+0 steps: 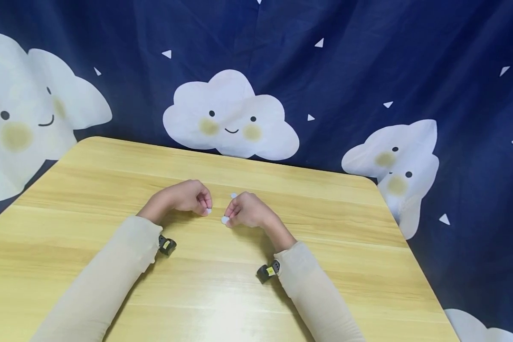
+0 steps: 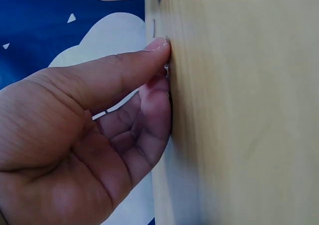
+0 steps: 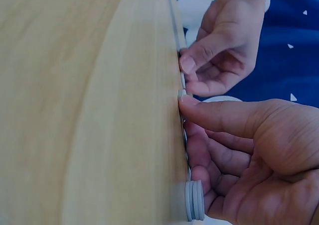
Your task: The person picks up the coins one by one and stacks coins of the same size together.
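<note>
My left hand (image 1: 190, 197) is low over the table, its thumb and fingertips pinching a small pale round disc (image 1: 209, 211). In the left wrist view the disc is mostly hidden behind the thumb. A short gap to the right, my right hand (image 1: 249, 210) pinches another pale disc (image 1: 225, 220) between thumb and fingers, right at the tabletop. The right wrist view shows this disc (image 3: 182, 93) on edge under the thumb tip. Beside the curled fingers of the right hand stands a short stack of pale grey discs (image 3: 194, 201), its top (image 1: 233, 195) partly hidden behind that hand.
A light wooden table (image 1: 222, 285) with rounded far corners lies under both arms. Behind it hangs a dark blue curtain (image 1: 282, 38) printed with white clouds and triangles. Small black cameras are worn at the left wrist (image 1: 167, 245) and the right wrist (image 1: 267, 272).
</note>
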Demonstrator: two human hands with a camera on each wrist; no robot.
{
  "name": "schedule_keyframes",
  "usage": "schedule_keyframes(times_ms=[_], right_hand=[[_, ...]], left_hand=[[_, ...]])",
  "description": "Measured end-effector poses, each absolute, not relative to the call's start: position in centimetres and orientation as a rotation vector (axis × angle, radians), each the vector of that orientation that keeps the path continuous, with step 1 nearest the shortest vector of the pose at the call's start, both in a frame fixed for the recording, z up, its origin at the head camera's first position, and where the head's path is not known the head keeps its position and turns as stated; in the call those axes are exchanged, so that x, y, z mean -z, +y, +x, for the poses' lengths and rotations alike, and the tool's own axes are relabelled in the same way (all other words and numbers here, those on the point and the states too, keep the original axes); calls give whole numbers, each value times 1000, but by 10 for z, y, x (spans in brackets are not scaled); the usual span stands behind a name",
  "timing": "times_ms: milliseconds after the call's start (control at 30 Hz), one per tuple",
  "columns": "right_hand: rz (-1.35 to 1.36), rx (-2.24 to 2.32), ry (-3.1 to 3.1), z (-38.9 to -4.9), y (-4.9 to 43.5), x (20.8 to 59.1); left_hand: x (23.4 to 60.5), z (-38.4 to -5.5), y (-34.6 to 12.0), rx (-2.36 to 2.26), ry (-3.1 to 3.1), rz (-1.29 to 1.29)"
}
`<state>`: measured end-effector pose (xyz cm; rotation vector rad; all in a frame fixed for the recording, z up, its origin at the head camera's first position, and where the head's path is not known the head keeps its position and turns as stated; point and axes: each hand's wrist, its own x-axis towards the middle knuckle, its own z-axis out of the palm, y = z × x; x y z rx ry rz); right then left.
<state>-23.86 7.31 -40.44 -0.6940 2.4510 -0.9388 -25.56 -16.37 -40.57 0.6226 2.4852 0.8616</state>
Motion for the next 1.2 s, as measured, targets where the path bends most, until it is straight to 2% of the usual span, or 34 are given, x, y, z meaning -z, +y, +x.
schedule_keyframes(times_ms=[400,1200], right_hand=[[-695,922,2464,-238,72,405],[-670,944,2422,-240,72,403]], left_hand=[[407,-241,-173,-907,2458,609],[403,-240,-173,-913,2419,597]])
